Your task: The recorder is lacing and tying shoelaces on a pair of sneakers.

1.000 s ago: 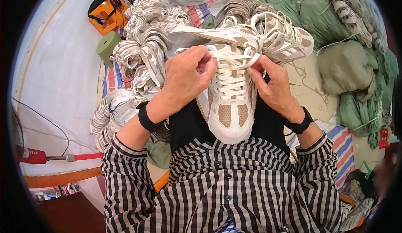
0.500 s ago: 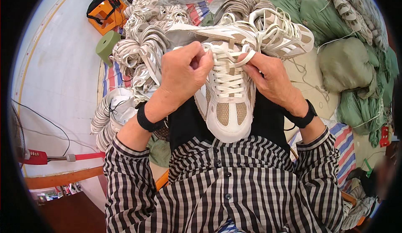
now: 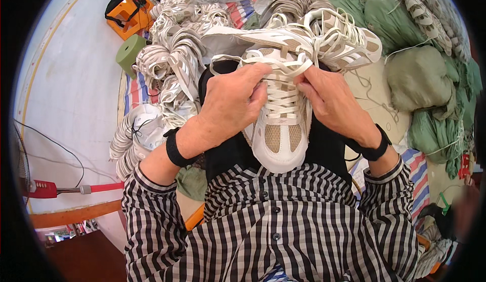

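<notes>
On my lap lies a cream and tan sneaker upper (image 3: 279,153), its toe pointing toward me. A flat cream shoelace (image 3: 281,99) crosses its eyelet rows. My left hand (image 3: 234,99) is closed at the upper's left side, thumb and fingertips at the lace near the top eyelets; a loose lace loop arcs beyond it. My right hand (image 3: 338,104) pinches the lace at the upper right, where it bends into a small loop. The tips of both hands are partly hidden. Just beyond are more sneaker uppers (image 3: 344,44), their laces loosely threaded.
Stacks of uppers (image 3: 185,54) are heaped at the far left, near a green stool (image 3: 130,51) and an orange stool (image 3: 129,16). Green sacks (image 3: 417,77) fill the right side. A striped sheet (image 3: 412,175) covers part of the floor. A red-handled pole (image 3: 76,189) juts in at left.
My left hand has shifted slightly right and come over the upper's left edge, and a lace loop now shows beyond it. My right hand has moved slightly right, still pinching the lace.
</notes>
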Demonstrator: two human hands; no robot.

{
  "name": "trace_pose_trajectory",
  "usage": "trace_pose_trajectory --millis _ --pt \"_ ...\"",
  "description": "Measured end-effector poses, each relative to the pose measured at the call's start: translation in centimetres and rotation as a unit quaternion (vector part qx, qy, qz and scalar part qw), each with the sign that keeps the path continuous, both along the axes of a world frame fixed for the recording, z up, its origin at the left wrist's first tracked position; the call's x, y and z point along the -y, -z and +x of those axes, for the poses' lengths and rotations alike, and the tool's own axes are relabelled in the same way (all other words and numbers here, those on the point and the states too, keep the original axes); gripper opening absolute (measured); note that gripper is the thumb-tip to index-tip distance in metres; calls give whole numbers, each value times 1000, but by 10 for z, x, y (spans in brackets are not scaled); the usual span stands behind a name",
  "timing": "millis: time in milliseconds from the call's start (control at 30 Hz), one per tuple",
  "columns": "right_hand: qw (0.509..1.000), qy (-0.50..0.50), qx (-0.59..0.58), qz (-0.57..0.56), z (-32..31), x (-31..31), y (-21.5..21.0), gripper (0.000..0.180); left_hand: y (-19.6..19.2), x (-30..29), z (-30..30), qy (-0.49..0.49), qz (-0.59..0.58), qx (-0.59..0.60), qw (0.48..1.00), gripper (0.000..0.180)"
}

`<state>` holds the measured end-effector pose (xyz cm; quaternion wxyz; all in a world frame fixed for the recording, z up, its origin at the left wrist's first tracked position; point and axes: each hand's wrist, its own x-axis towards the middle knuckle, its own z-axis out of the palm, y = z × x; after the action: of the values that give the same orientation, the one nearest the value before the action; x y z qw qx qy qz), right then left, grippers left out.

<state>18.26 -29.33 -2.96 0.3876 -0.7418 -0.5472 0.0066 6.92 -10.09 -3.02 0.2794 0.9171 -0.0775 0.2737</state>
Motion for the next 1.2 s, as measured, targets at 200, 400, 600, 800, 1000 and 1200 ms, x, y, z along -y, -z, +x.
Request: trace_pose_trajectory --millis 200,400,600,800,1000,1200 --pt "999 2 47 12 -7 0 -3 7 -14 2 6 -2 48 -48 998 17" --pt "999 -39 -13 33 3 -3 4 8 -25 -2 14 34 67 -96 992 10" --pt "999 -1 -6 53 8 1 11 10 -23 0 16 39 120 -74 989 8" --pt "997 -20 -1 77 8 2 15 13 -18 -1 20 95 93 -99 986 14" --pt "996 -23 -33 81 1 2 12 14 -22 1 24 115 14 -104 988 10" --pt "991 -34 -79 101 -4 4 13 14 -39 9 11 131 -49 -181 973 8"
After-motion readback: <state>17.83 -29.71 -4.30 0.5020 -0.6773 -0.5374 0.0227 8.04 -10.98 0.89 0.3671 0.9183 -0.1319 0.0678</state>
